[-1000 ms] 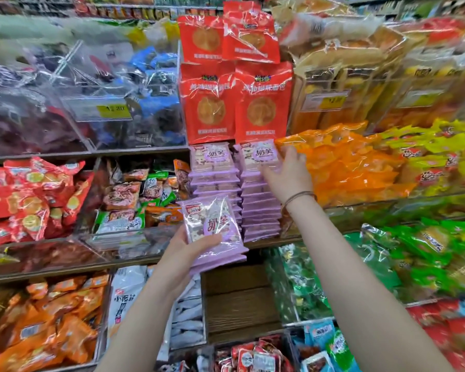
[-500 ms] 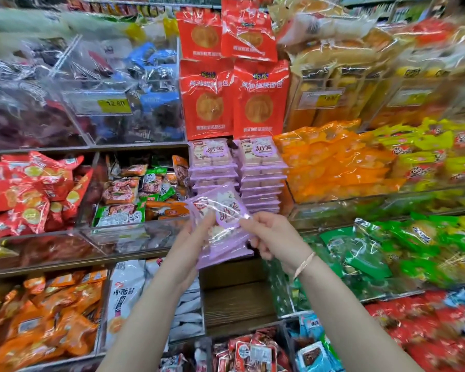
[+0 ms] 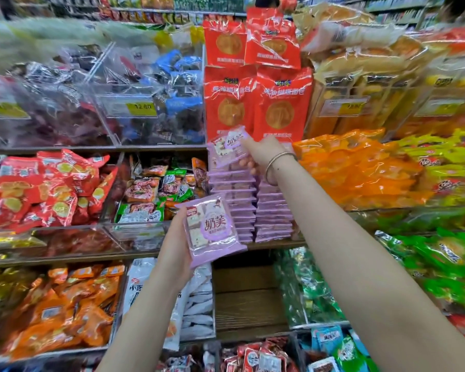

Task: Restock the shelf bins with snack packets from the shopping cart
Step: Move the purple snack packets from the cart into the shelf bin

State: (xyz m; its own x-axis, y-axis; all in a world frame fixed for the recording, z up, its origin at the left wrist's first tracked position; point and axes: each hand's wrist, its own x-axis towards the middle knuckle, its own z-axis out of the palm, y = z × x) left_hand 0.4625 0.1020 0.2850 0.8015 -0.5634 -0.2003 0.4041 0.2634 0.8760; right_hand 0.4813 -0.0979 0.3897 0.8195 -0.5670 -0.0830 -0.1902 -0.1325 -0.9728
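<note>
Now the right hand (image 3: 263, 157) has left the bundle and carried one purple packet (image 3: 227, 147) up to the shelf. Its fingers (image 3: 249, 164) curl round the packet's right edge, holding it just above the left purple stack (image 3: 234, 200), under the red bags (image 3: 279, 114). The left hand (image 3: 176, 251) grips the remaining packets (image 3: 212, 229) below and left of those fingers — one more is nearly placed, and others wait.

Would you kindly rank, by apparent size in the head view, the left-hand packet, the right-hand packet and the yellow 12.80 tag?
Largest to smallest:
left-hand packet, nearest the camera;
right-hand packet, farther and partly covered;
tag.
</note>
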